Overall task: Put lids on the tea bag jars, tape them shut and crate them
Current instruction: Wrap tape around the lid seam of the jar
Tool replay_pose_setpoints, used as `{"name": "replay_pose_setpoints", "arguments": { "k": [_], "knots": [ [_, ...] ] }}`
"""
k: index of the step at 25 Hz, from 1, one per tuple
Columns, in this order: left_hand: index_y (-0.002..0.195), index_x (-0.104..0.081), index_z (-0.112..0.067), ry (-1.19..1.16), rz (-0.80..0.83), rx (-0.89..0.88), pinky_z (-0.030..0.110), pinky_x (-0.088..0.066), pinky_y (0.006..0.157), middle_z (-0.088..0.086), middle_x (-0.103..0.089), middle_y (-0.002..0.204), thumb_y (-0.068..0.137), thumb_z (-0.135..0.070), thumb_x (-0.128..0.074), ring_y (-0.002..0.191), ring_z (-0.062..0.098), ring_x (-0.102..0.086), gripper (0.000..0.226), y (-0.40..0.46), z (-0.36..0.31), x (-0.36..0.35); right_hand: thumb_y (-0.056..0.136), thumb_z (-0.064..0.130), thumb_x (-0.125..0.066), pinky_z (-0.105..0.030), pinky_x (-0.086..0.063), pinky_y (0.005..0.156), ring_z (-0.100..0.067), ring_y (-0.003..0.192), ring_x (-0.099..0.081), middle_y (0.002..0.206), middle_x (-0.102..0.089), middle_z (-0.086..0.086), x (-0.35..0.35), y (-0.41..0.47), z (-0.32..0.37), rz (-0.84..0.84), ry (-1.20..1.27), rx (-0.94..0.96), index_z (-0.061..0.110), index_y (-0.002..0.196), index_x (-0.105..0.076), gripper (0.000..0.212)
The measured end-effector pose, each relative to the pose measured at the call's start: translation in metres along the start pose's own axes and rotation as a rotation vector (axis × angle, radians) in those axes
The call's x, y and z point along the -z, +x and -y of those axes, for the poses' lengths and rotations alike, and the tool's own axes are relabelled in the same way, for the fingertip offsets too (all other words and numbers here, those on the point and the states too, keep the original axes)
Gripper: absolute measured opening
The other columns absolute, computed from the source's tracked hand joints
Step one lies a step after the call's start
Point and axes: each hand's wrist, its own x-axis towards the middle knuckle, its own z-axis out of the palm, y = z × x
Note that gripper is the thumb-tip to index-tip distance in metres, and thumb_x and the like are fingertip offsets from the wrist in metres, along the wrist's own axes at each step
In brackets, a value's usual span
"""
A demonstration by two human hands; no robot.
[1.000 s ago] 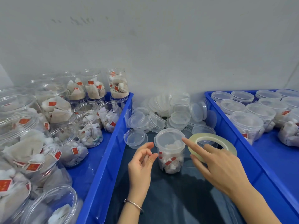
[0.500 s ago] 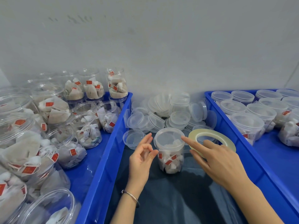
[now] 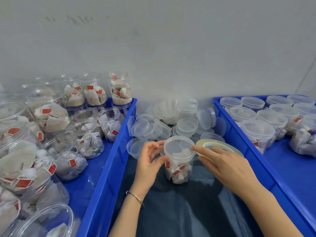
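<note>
A clear jar (image 3: 177, 170) of tea bags with red tags stands on a dark cloth (image 3: 188, 211) between two blue crates. A translucent lid (image 3: 178, 147) sits on top of it. My left hand (image 3: 148, 165) grips the jar's left side, with its thumb just below the lid and a fingertip on the rim. My right hand (image 3: 225, 165) holds a roll of clear tape (image 3: 220, 144), and its index fingertip touches the lid's right edge.
The left blue crate (image 3: 109, 161) holds several open jars of tea bags (image 3: 89, 142). The right blue crate (image 3: 239, 134) holds several lidded jars (image 3: 256, 130). A pile of loose lids (image 3: 171, 120) lies against the wall behind the jar.
My left hand has closed in from beside the jar and now grips it under the lid. My right hand, with the tape roll, has stayed at the lid's right edge.
</note>
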Motion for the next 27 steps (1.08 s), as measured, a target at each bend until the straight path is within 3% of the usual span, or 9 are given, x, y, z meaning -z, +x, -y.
{"name": "replay_pose_setpoints", "arguments": {
  "k": [2, 7, 9, 11, 15, 17, 19, 21, 27],
  "knots": [
    [0.117, -0.063, -0.012, 0.045, 0.043, 0.004, 0.016, -0.049, 0.087, -0.005, -0.065, 0.121, 0.084, 0.004, -0.066, 0.116, 0.009, -0.059, 0.038, 0.004, -0.003, 0.001, 0.084, 0.062, 0.005, -0.025, -0.049, 0.060, -0.010, 0.090, -0.057, 0.104, -0.057, 0.013, -0.001, 0.003, -0.001, 0.020, 0.019, -0.004, 0.061, 0.139, -0.015, 0.058],
    [0.113, -0.068, -0.011, 0.141, 0.070, -0.003, 0.023, -0.049, 0.095, -0.001, -0.063, 0.121, 0.087, 0.014, -0.056, 0.115, 0.004, -0.059, 0.037, 0.011, -0.016, 0.013, 0.096, 0.058, -0.018, -0.026, -0.051, 0.068, -0.006, 0.101, -0.056, 0.114, -0.058, 0.019, -0.003, 0.005, 0.004, 0.037, 0.102, 0.003, 0.063, 0.138, -0.016, 0.043],
    [0.118, -0.064, -0.018, 0.202, 0.150, -0.007, 0.023, -0.043, 0.102, -0.005, -0.056, 0.131, 0.083, 0.005, -0.067, 0.123, 0.007, -0.053, 0.042, -0.001, -0.019, 0.007, 0.096, 0.056, -0.021, -0.026, -0.051, 0.069, -0.006, 0.102, -0.056, 0.115, -0.057, 0.020, -0.005, 0.005, 0.004, 0.007, 0.109, 0.009, 0.063, 0.138, -0.018, 0.042],
    [0.128, -0.043, -0.033, 0.239, 0.207, 0.019, 0.017, -0.038, 0.102, -0.008, -0.048, 0.136, 0.069, -0.018, -0.083, 0.125, 0.005, -0.048, 0.073, -0.021, -0.016, -0.017, 0.096, 0.056, -0.023, -0.027, -0.051, 0.069, -0.006, 0.100, -0.057, 0.114, -0.058, 0.019, -0.005, 0.006, 0.003, -0.012, 0.117, 0.017, 0.063, 0.137, -0.020, 0.042],
    [0.108, -0.040, -0.039, 0.323, -0.213, -0.019, 0.006, -0.038, 0.084, -0.012, -0.048, 0.117, 0.052, -0.021, -0.092, 0.109, -0.006, -0.046, 0.078, -0.031, -0.012, -0.060, 0.096, 0.057, -0.024, -0.022, -0.048, 0.068, -0.004, 0.101, -0.056, 0.114, -0.058, 0.021, -0.002, 0.006, 0.007, 0.019, 0.132, 0.019, 0.062, 0.140, -0.012, 0.046],
    [0.103, -0.043, -0.036, 0.305, -0.219, 0.006, 0.016, -0.042, 0.087, -0.012, -0.051, 0.112, 0.052, -0.018, -0.092, 0.106, -0.001, -0.050, 0.073, -0.021, -0.015, -0.051, 0.093, 0.064, -0.024, -0.017, -0.039, 0.066, -0.004, 0.098, -0.056, 0.110, -0.060, 0.021, 0.001, 0.003, 0.004, 0.039, 0.114, -0.037, 0.054, 0.143, -0.016, 0.052],
    [0.104, -0.045, -0.034, 0.267, -0.133, 0.058, 0.018, -0.045, 0.085, -0.015, -0.054, 0.111, 0.051, -0.015, -0.093, 0.105, 0.004, -0.055, 0.073, -0.013, -0.016, -0.031, 0.087, 0.068, -0.019, -0.020, -0.033, 0.088, -0.003, 0.096, -0.052, 0.099, -0.064, 0.018, 0.005, -0.001, -0.002, 0.084, 0.051, -0.082, 0.041, 0.118, -0.048, 0.050],
    [0.104, -0.046, -0.035, 0.243, -0.057, 0.105, 0.011, -0.045, 0.080, -0.022, -0.057, 0.108, 0.050, -0.015, -0.094, 0.101, -0.004, -0.057, 0.074, -0.010, -0.017, -0.010, 0.078, 0.064, -0.011, -0.028, -0.020, 0.107, -0.002, 0.092, -0.046, 0.082, -0.060, 0.014, 0.009, -0.007, -0.003, 0.137, -0.026, -0.117, 0.028, 0.083, -0.050, 0.053],
    [0.101, -0.049, -0.037, 0.218, 0.044, 0.149, 0.013, -0.048, 0.084, -0.029, -0.055, 0.113, 0.049, -0.013, -0.095, 0.111, -0.004, -0.057, 0.074, -0.016, -0.018, 0.018, 0.077, 0.052, -0.022, -0.038, -0.011, 0.114, 0.000, 0.099, -0.038, 0.089, -0.052, 0.017, 0.019, -0.008, -0.017, 0.246, 0.002, -0.209, 0.029, 0.082, -0.043, 0.031]
  ]
}}
